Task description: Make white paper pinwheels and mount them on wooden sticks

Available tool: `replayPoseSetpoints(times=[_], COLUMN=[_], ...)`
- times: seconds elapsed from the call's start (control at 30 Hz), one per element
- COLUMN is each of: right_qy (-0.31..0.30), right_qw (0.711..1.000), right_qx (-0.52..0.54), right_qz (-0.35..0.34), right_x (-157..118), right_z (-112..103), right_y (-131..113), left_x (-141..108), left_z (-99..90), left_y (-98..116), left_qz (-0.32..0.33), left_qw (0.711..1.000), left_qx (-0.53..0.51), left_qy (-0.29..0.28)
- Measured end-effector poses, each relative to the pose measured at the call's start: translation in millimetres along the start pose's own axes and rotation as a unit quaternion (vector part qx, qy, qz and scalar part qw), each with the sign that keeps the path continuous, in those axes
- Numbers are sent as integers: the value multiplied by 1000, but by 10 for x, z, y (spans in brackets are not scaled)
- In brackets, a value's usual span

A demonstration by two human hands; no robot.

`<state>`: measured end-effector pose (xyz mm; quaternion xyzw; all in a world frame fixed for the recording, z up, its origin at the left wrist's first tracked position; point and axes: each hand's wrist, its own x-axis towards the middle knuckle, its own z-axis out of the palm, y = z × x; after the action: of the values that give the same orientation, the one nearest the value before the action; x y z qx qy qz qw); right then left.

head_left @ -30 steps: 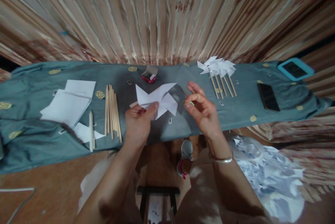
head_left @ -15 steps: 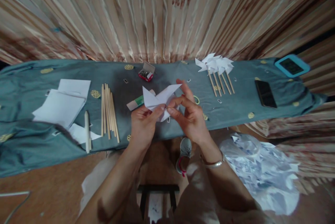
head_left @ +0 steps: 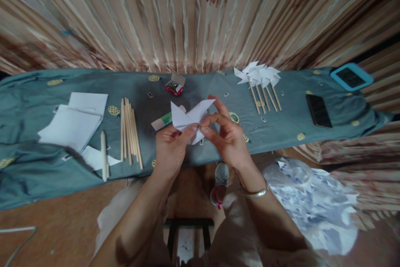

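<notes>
Over the teal cloth [head_left: 281, 127], we pinch the white pinwheel [head_left: 187, 118] between our left hand [head_left: 171, 145] and right hand [head_left: 230, 140], close together near its centre, where light, steady pressure should secure the folds.

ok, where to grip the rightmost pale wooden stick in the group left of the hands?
Likely its near end: the rightmost pale wooden stick reaches slightly past the other sticks there. Come from the right, the side facing the left hand, where grey-green cloth lies beside it. It's straight and slim, so pinch across its thickness.
</notes>
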<state>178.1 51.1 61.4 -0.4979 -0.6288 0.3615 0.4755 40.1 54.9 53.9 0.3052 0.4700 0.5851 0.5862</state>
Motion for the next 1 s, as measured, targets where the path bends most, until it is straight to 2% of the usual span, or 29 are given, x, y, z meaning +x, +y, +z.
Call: replayPoseSetpoints(times=[0.47,0.7,1.0], right_qy=[-13,-33,-28], right_qw=[1000,995,994], right_qx=[20,81,80], right_qz=[7,41,66], right_x=[15,21,31], right_z=[-3,1,19], right_y=[39,44,64], left_x=[-5,2,20], left_z=[-10,-13,-38], left_y=[7,0,-34], left_qz=[0,10,10], left_qw=[1000,1000,1000], left_qx=[9,9,-1], left_qy=[-4,-6,-16])
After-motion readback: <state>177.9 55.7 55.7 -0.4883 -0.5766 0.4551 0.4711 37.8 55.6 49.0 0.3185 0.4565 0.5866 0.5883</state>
